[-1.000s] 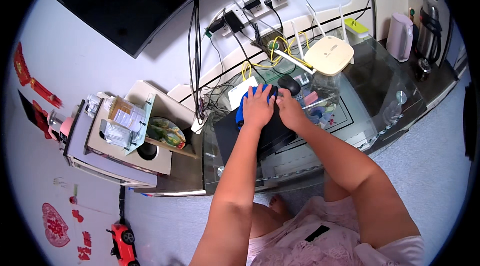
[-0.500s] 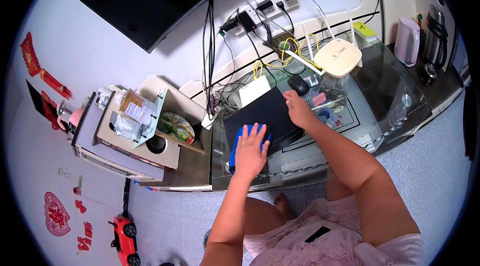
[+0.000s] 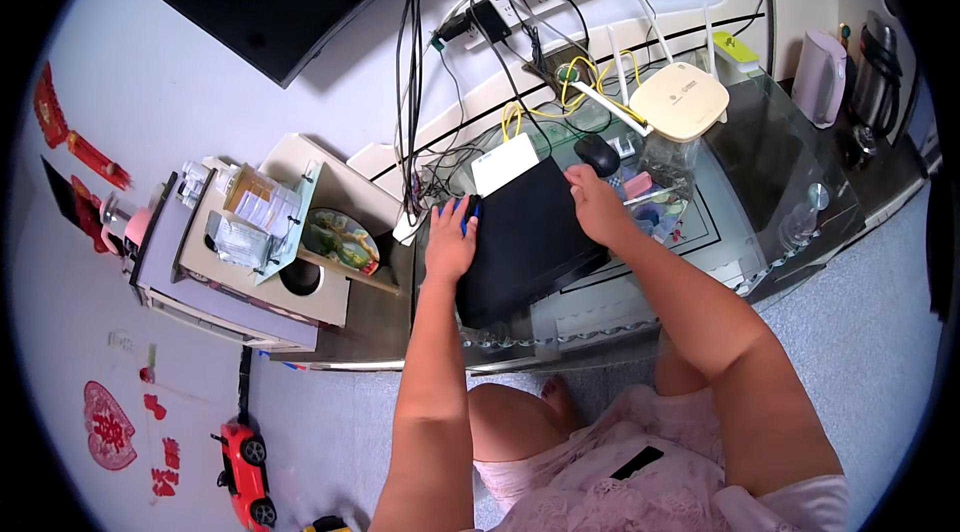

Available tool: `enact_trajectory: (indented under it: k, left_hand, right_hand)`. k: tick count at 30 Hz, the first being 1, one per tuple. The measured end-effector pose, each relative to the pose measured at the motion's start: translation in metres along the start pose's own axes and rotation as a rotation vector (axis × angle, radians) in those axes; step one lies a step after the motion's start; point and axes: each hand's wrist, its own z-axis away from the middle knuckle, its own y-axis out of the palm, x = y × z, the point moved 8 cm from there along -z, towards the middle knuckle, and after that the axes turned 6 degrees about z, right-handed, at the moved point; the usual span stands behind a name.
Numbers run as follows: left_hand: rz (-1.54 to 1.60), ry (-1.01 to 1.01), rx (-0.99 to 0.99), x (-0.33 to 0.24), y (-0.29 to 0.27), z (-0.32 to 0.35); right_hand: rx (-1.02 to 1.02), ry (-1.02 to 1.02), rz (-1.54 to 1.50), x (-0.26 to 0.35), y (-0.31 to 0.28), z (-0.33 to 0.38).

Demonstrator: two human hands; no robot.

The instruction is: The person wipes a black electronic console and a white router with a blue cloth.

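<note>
A flat black rectangular device [image 3: 525,252] sits at a slant over the glass tabletop. My right hand [image 3: 600,207] grips its far right corner, fingers pinched on the edge. At its far left edge is my left hand [image 3: 452,240], fingers partly spread over a blue cloth [image 3: 463,213]. Most of the cloth is hidden under that hand; only blue patches show around the fingers. A black computer mouse [image 3: 597,154] lies just beyond the right hand, and a white box [image 3: 504,166] touches or lies close to the device's far side.
A cream router [image 3: 680,104] with upright antennas stands behind, among yellow and black cables. Clear bags with small items [image 3: 660,207] lie right of the device. Farther right are a pink kettle [image 3: 819,80] and a steel flask [image 3: 876,82]. A shelf unit [image 3: 265,267] stands left.
My left hand has slid the blue cloth from the device's near left part up to its far left edge. The right hand keeps its hold at the corner.
</note>
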Motion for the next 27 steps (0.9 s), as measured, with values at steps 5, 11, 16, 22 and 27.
enact_trajectory:
  k: [5, 11, 16, 22, 27]
  left_hand:
    - [-0.048, 0.012, -0.051, -0.017, -0.012, 0.032]
    - [-0.056, 0.080, -0.027, -0.067, -0.023, 0.105]
    - [-0.169, 0.074, 0.027, -0.094, -0.022, 0.140]
    - [-0.148, 0.027, 0.087, -0.075, -0.014, 0.092]
    - [-0.167, 0.000, 0.076, -0.048, 0.000, 0.032]
  right_hand:
    - [0.030, 0.018, -0.052, 0.003, 0.005, 0.001]
    - [0.061, 0.039, -0.045, 0.001, -0.001, 0.002]
    - [0.067, 0.044, -0.033, -0.007, 0.005, 0.001]
    - [0.048, 0.016, -0.024, -0.003, 0.003, 0.002]
    - [0.013, -0.006, -0.011, 0.000, 0.004, 0.002]
